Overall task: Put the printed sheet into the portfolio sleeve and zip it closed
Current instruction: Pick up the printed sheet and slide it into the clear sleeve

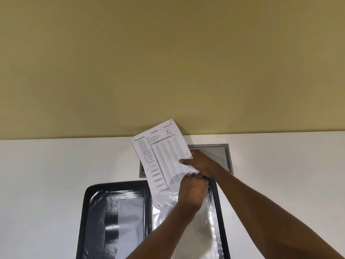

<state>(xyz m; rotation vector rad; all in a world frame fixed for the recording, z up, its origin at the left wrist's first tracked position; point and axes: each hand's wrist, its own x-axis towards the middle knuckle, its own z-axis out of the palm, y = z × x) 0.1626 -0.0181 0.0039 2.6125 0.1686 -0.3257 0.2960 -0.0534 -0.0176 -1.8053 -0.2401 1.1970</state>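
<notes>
white bench [56, 174] against a tan wall [168, 62]. open black portfolio [97, 221] at the near edge, its clear sleeve [196, 230] on the right half. printed sheet [164, 157] tilted, lower end entering the sleeve top, pinched by right hand [201, 163]; left hand [192, 191] gripping the sleeve opening. grey hatch [226, 156] behind.

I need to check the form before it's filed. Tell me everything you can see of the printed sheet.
The printed sheet is white paper headed OMR SHEET, filled with grey bubble grids. It is tilted, slightly curved, lifted above the open portfolio. The right hand pinches its right edge; its lower edge enters the clear sleeve held by the left hand.
</notes>
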